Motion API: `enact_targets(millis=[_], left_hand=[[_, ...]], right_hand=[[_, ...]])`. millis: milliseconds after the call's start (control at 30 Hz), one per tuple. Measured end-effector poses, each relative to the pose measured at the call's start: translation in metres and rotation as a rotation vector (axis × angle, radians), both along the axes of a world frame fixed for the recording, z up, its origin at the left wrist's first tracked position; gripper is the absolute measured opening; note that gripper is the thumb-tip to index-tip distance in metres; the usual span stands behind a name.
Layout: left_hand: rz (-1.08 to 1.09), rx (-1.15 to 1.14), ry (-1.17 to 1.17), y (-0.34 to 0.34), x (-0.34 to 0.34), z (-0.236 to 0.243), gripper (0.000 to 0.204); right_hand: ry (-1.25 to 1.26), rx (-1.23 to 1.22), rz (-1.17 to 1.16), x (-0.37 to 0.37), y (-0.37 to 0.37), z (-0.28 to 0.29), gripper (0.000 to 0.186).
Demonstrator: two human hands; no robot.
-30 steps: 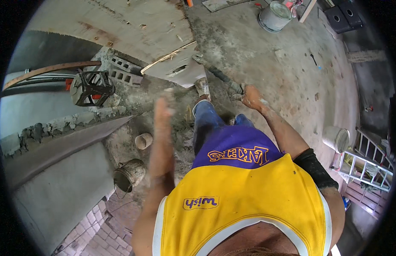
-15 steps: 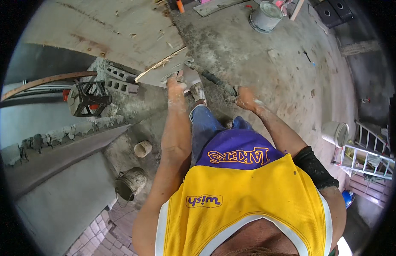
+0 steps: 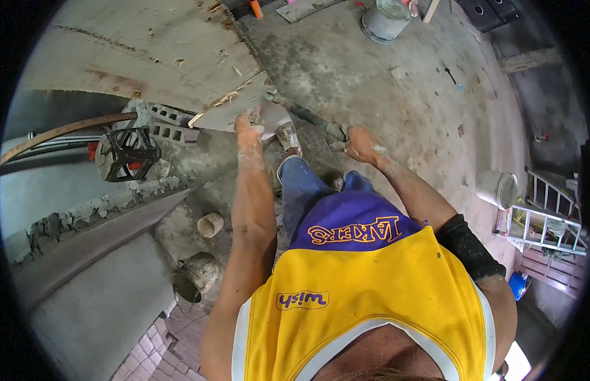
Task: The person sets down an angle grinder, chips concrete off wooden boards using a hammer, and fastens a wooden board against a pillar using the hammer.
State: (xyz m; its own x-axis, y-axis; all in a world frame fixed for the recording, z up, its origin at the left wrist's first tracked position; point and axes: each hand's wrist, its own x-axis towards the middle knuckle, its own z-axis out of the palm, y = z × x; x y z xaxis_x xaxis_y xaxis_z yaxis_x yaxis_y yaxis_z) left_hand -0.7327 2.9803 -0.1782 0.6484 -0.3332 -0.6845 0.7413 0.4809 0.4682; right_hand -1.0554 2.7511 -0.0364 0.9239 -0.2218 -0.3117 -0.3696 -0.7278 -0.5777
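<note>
My left hand (image 3: 249, 127) is closed on the lower corner of a large weathered wooden board (image 3: 136, 44), beside a pale splintered strip along it. My right hand (image 3: 360, 143) grips the near end of a long dark tool (image 3: 308, 115), coated in grime, whose grey head lies by the board's corner, partly hidden. My dusty shoe (image 3: 287, 136) is just below that corner, between the two hands.
Hollow blocks (image 3: 174, 132) and a black-framed machine (image 3: 128, 155) sit left, near a broken ledge (image 3: 85, 209). Buckets stand below left (image 3: 196, 276), at top (image 3: 384, 22) and right (image 3: 495, 190). An aluminium ladder (image 3: 543, 232) lies at far right.
My left hand has moved forward from beside me onto the board's corner and closed there, then shifted slightly left. My right hand and tool have moved slightly left in view.
</note>
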Motion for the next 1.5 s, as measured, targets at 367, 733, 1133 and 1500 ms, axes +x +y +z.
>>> enact_targets(millis=[367, 733, 1133, 1500], left_hand=[[0.015, 0.150, -0.159, -0.007, -0.026, 0.019, 0.032], [-0.004, 0.228, -0.146, -0.004, -0.020, 0.020, 0.028], [-0.019, 0.235, -0.429, 0.002, -0.025, -0.005, 0.027], [-0.105, 0.319, -0.107, 0.010, -0.079, 0.079, 0.023]], right_hand=[[-0.036, -0.040, 0.031, -0.006, 0.006, -0.011, 0.059], [0.017, -0.078, -0.002, 0.011, 0.024, 0.028, 0.067], [0.039, -0.173, 0.037, 0.016, 0.011, 0.022, 0.058], [-0.011, -0.183, -0.024, 0.024, 0.012, 0.031, 0.060]])
